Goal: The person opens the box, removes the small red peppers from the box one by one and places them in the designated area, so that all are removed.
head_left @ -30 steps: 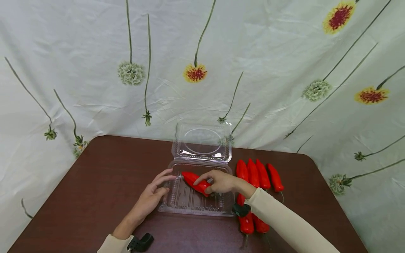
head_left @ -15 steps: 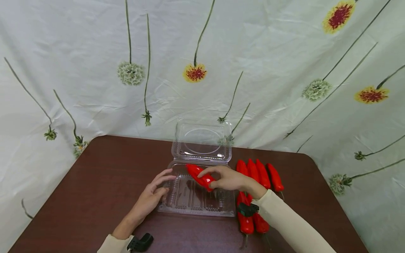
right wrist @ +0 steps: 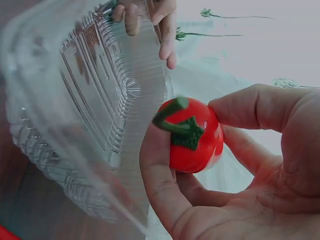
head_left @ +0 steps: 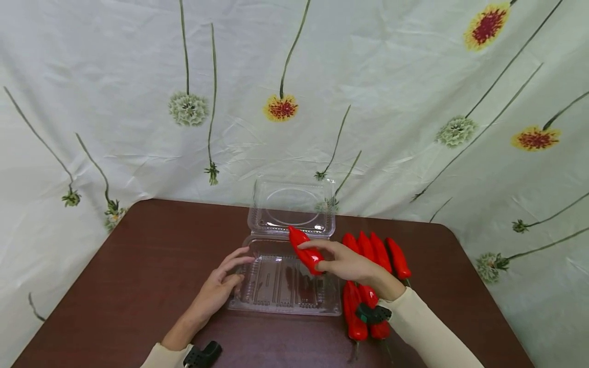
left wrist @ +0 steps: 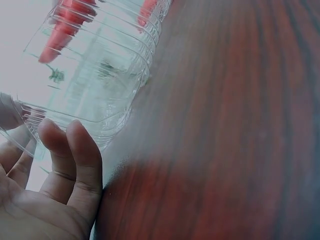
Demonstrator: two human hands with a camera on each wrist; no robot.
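Observation:
My right hand (head_left: 342, 259) pinches a red chili pepper (head_left: 304, 249) between thumb and fingers, raised over the back right part of a clear plastic container (head_left: 276, 309). In the right wrist view the pepper's green stem (right wrist: 187, 132) faces the camera and its tip is hidden behind. My left hand (head_left: 218, 283) rests at the container's left edge, its fingers extended and slightly spread. Up close in the left wrist view, its fingertips (left wrist: 82, 135) are right at the clear wall. The hinged lid (head_left: 293, 204) stands up at the back.
Several more red peppers (head_left: 355, 312) lie in two rows on the brown table (head_left: 175, 255), to the right of the container and partly under the right forearm. A pale flowered cloth (head_left: 391, 102) hangs behind the table.
My right hand has lifted the pepper from the container's base and moved it backward and to the right. The left hand has stayed at the left edge.

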